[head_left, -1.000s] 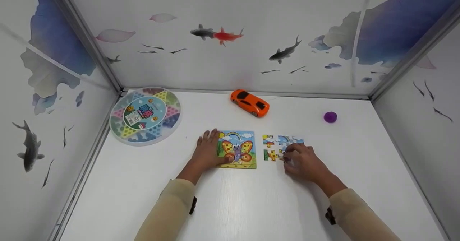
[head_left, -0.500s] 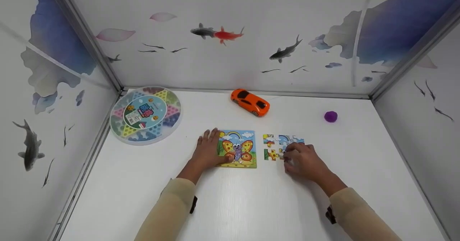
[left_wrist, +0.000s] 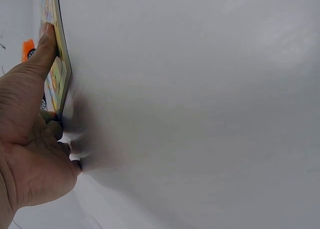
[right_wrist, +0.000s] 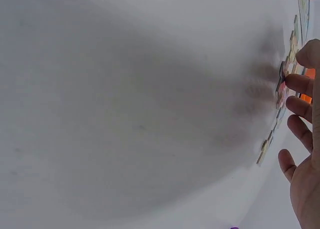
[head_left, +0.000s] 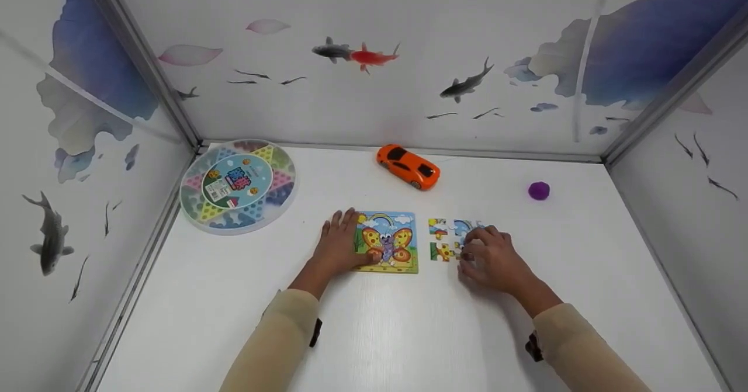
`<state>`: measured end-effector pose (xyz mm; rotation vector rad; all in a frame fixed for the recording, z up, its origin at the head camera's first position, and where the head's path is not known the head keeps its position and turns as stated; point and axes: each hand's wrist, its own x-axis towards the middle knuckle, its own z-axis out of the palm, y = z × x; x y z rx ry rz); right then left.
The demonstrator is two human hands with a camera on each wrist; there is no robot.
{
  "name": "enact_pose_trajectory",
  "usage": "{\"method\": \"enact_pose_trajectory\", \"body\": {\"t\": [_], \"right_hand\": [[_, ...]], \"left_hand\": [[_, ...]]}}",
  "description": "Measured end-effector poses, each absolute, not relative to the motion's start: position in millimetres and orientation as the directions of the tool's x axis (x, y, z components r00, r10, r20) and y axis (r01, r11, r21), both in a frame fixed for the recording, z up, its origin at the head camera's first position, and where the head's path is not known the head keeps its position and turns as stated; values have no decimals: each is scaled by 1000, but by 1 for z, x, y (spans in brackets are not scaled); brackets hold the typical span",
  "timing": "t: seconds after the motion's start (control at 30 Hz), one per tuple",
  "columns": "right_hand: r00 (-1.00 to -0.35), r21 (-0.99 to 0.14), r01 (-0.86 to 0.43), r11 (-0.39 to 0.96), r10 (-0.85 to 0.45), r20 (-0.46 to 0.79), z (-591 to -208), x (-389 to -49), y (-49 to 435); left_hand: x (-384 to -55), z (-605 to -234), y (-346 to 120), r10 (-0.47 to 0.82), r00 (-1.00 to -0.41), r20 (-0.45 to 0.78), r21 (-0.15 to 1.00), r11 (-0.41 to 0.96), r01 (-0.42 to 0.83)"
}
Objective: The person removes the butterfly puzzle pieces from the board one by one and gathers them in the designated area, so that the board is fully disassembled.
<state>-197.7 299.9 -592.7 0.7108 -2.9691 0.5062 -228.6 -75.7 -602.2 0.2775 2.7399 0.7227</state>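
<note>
A butterfly puzzle board (head_left: 387, 234) lies flat on the white table. My left hand (head_left: 336, 252) rests at its left edge, fingers fairly straight along the side and thumb laid over the picture. In the left wrist view that thumb (left_wrist: 46, 44) presses on the board's near edge. To the right of the board, several jigsaw pieces (head_left: 439, 252) lie partly joined. My right hand (head_left: 494, 263) bends over them, thumb and index finger on a jigsaw piece (right_wrist: 281, 86) at the near side of the group. That hand hides much of the group in the head view.
Behind the puzzle sits an orange toy car (head_left: 408, 167). A purple ball (head_left: 539, 191) lies at the back right. A round Chinese checkers set (head_left: 238, 186) stands at the back left. Printed white walls (head_left: 374, 106) enclose the table at the back and both sides.
My right hand has shifted very slightly, with its fingertips still on the pieces. My left hand stays on the board. The head view drifts a little.
</note>
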Motion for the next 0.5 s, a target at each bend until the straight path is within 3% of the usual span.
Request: {"method": "enact_pose_trajectory", "body": {"t": [0.5], "right_hand": [[-909, -349, -393, 850, -417, 9, -589, -222, 224]], "left_hand": [[-228, -599, -77, 257, -942, -217, 516, 849, 112]]}}
